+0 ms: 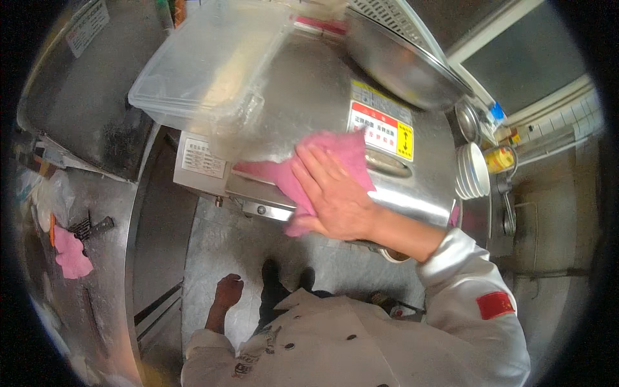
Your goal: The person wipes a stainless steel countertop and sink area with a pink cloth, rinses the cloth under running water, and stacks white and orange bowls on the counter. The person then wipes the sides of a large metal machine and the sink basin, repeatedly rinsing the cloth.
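Note:
My right hand (333,193) lies with its fingers stretched over a pink cloth (350,150), pressing it on the rounded front of a stainless steel machine (420,188). A corner of the cloth trails left along the machine's edge. Just above the cloth are a warning label (379,130) and a recessed handle (387,164). My left hand (229,289) hangs low over the floor beside my body, away from the machine, its fingers curled; whether they are fully closed is unclear. A translucent plastic container (213,63) with pale contents stands on the machine's left part.
A steel counter (113,300) at the left bears another pink cloth (72,254), a dark-handled tool (101,228) and plastic bags (60,193). Stacked white bowls (473,171) stand right of the machine. A large metal bowl (396,63) and a perforated white basket (387,22) are at the back.

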{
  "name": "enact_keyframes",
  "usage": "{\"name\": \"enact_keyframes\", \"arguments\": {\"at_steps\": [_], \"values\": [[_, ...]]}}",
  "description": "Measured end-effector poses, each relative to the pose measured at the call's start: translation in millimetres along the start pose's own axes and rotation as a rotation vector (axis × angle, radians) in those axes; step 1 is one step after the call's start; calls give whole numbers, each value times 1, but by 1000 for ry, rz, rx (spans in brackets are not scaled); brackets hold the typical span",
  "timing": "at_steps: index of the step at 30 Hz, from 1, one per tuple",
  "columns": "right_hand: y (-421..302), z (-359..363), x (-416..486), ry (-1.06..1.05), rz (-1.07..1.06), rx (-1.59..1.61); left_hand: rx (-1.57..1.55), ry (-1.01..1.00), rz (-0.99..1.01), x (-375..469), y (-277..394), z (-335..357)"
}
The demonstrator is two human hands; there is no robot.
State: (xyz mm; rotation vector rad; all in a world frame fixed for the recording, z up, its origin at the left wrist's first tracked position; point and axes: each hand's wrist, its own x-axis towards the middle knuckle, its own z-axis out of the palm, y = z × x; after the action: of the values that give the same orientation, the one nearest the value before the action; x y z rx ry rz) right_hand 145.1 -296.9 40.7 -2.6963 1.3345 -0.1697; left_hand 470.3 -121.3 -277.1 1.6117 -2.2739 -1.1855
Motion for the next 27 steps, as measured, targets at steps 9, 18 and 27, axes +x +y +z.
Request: {"name": "enact_keyframes", "arguments": {"at_steps": [9,18,27], "values": [[75,-9,128,164,140,-117,-304,82,-161,-27,-28,37],[132,-14,105,64,254,-68,182,-60,-33,-55,-15,41],[125,-47,-8,-71,568,-76,-433,-11,-433,-17,7,17]]}}
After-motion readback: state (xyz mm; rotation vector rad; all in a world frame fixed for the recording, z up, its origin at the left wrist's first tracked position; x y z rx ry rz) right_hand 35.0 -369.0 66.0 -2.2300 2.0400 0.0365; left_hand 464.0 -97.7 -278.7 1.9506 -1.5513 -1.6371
